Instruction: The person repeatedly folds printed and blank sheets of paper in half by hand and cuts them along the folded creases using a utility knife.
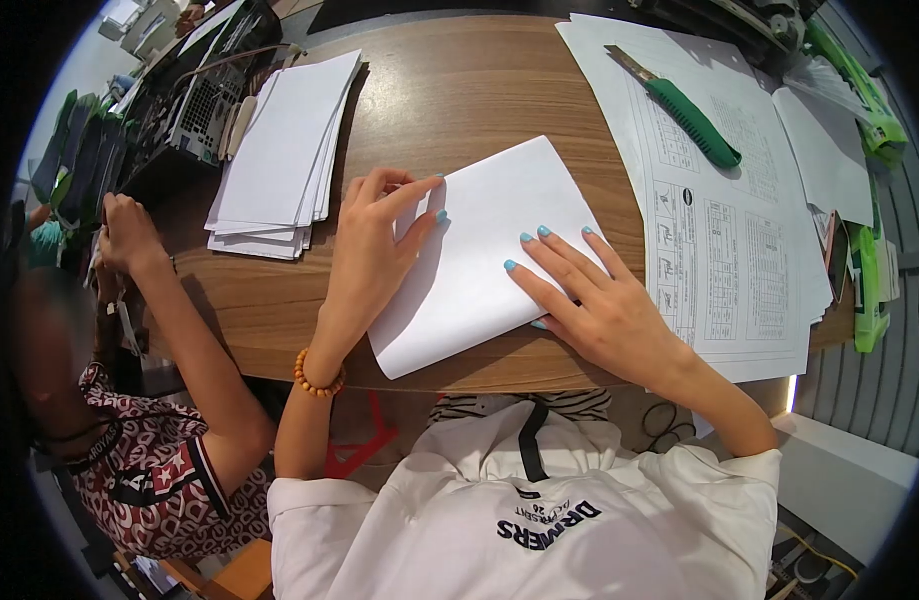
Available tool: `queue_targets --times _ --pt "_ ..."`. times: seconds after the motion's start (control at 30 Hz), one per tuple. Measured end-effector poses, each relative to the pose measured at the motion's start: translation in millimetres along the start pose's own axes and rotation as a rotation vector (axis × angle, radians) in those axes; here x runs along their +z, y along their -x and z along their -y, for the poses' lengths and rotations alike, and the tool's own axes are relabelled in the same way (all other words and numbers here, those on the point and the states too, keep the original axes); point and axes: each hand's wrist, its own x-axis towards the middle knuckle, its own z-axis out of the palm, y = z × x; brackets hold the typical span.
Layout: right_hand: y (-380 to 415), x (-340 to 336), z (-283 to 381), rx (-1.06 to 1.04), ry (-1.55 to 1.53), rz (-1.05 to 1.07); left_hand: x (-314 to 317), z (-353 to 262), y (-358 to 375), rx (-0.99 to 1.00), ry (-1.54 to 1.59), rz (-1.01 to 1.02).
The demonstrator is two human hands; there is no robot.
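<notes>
A white sheet of paper point(505, 210), apparently folded over, lies at a slant on the wooden table in front of me. My left hand point(380, 235) is at its upper left edge, thumb and index finger closed on the curled paper, the other fingers bent. Spread flat across the paper's lower right part are the fingers of my right hand point(605, 310). Its thumb tip shows at the paper's near edge, partly hidden under the hand. An orange bead bracelet point(318, 375) circles my left wrist.
A stack of white paper point(285, 150) stands at the left beside a black computer case point(195, 115). On the right, a green utility knife point(695, 125) rests on printed sheets point(735, 260). Another person's hand point(132, 235) is at far left. The table's near edge point(450, 383) runs below my hands.
</notes>
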Motion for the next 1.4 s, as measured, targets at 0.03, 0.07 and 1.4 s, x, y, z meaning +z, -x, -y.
queue_targets --times 0.03,0.07,1.4 --pt "-0.2 -0.4 0.2 0.009 -0.004 0.005 0.0 0.1 -0.2 0.000 0.000 0.000" --pt "-0.4 -0.4 0.1 0.009 -0.005 0.005 -0.2 0.5 -0.6 -0.005 0.002 0.003" --pt "26.9 -0.6 34.1 -0.030 -0.146 0.055 -6.9 -50.2 97.2 0.365 -0.261 0.448"
